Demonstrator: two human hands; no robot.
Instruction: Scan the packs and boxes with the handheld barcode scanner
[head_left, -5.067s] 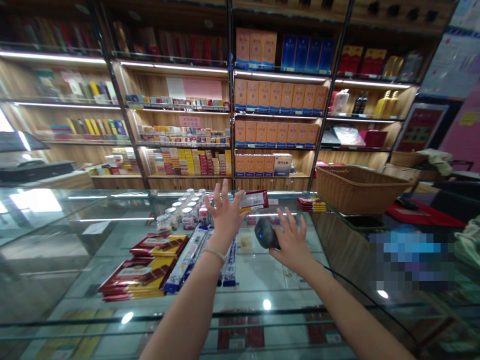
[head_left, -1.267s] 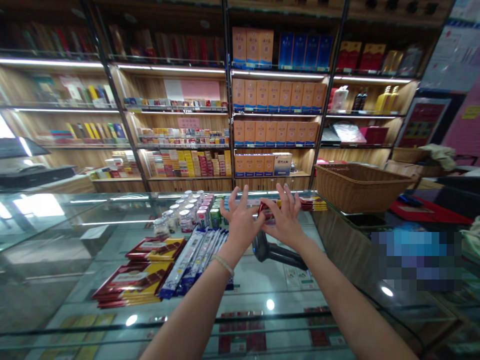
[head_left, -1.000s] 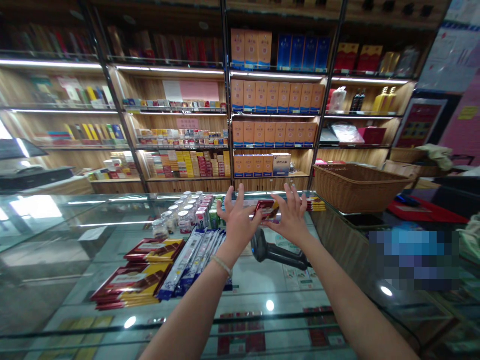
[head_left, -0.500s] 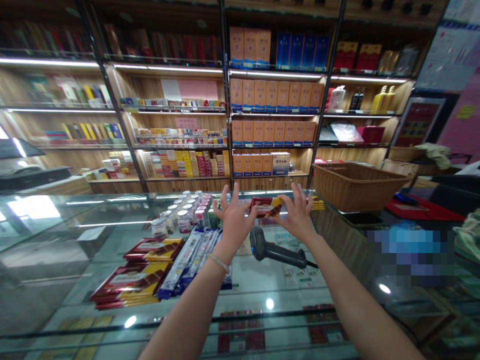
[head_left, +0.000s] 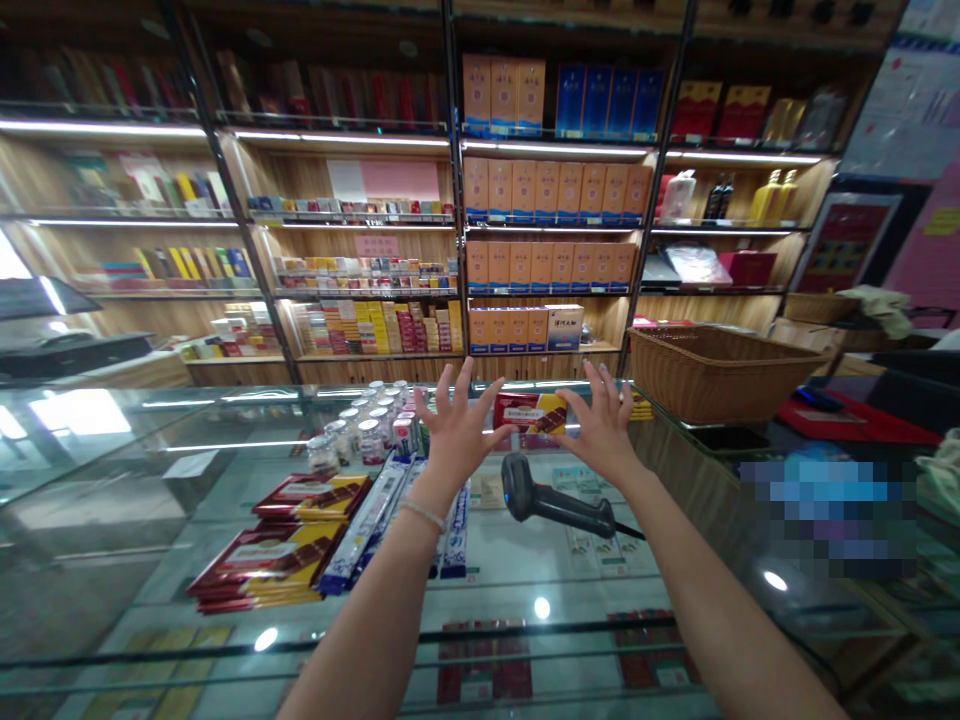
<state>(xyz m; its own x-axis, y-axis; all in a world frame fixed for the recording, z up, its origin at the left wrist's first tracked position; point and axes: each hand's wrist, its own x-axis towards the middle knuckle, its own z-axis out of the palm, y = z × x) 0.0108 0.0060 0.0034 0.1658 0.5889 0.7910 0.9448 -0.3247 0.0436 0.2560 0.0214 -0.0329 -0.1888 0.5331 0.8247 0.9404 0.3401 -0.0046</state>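
A red-and-yellow wrapped chocolate bar (head_left: pixel 531 413) is held level, its printed face toward me, above the far part of the glass counter. My right hand (head_left: pixel 600 425) pinches its right end between thumb and forefinger, the other fingers raised. Around the left end is my left hand (head_left: pixel 459 430), fingers spread, thumb close to the lower edge; whether it touches cannot be told. A dark handheld barcode scanner (head_left: pixel 555 505) lies just below the bar, its cable running right. To the left are stacked matching chocolate bars (head_left: pixel 274 555) and long blue-and-white packets (head_left: pixel 367 525), partly behind my left forearm.
Lidded jars (head_left: pixel 369 440) and small boxes stand beyond the packets. A wicker basket (head_left: pixel 724 375) sits at the right of the glass counter (head_left: pixel 510 590). Lit shelves of boxes (head_left: pixel 555 265) line the back wall. More goods show under the glass.
My left hand has loosened and spread its fingers, moving slightly left from the bar. The bar has turned flatter toward me, still in my right hand. The view has shifted slightly.
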